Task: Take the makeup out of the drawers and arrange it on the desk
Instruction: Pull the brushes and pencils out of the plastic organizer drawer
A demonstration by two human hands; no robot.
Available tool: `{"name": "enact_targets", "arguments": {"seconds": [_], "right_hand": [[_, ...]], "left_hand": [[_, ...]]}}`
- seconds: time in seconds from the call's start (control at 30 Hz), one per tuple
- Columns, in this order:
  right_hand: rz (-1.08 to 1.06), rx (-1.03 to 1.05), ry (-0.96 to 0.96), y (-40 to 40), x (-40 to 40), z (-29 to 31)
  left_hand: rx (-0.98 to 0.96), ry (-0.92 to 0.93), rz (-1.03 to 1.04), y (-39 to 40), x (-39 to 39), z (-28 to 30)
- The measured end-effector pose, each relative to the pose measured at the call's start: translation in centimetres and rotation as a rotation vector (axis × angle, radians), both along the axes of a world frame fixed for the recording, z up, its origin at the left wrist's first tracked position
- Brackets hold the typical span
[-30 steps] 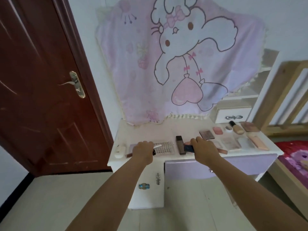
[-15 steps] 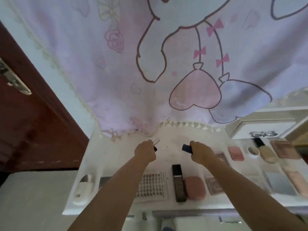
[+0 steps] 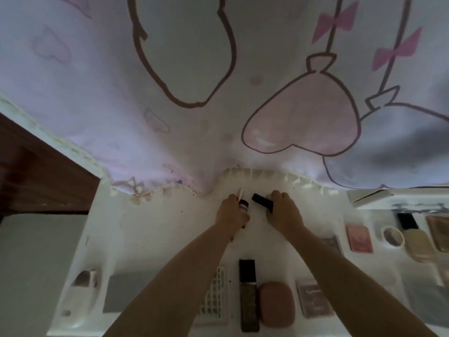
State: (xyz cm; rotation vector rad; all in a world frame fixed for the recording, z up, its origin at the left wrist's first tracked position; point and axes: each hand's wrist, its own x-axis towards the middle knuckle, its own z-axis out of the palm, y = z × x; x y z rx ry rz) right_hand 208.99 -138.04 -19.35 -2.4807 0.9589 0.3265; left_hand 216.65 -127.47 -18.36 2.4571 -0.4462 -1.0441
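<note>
Makeup sits in both hands at the far middle of the white desk [image 3: 170,229], just short of the hanging cartoon cloth [image 3: 184,132]. The left hand [image 3: 232,215] curls round a thin white stick [image 3: 240,193] and a small dark-capped item [image 3: 243,205]; the right hand [image 3: 283,212] grips a dark tube [image 3: 262,201] whose long axis slants toward the left hand. Bare desk lies directly under and beyond both hands, the right nearer the row of palettes. Near the front edge lie a tall dark bottle [image 3: 248,295] and a pink compact [image 3: 275,304], side by side.
</note>
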Motion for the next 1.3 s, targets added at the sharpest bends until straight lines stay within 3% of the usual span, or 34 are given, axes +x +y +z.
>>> {"name": "enact_targets", "arguments": {"seconds": [0.43,0.63,0.77,0.9,1.2,1.3], "right_hand": [[0.172,-0.165,-0.006,0.7,-2.2,0.1],[0.301,-0.255,0.012,4.0,-1.5,3.2],[0.588,-0.362,-0.1,10.4,0.1,5.4],[0.838,-0.479,-0.314,19.6,-1.0,7.5],[1.383,-0.339,-0.642,45.1,-18.1,14.0],[1.616,-0.221,-0.591,52.0,-26.0,13.4]], "left_hand": [[0.114,-0.176,-0.199,3.7,-1.0,1.9],[0.267,-0.529,-0.248,9.8,-2.5,4.6],[0.378,-0.701,-0.081,17.2,-4.9,7.2],[0.519,-0.729,0.231,27.4,-11.3,10.1],[0.733,-0.635,0.926,47.7,-38.7,14.6],[0.746,-0.536,1.128,51.2,-48.3,13.6]]}}
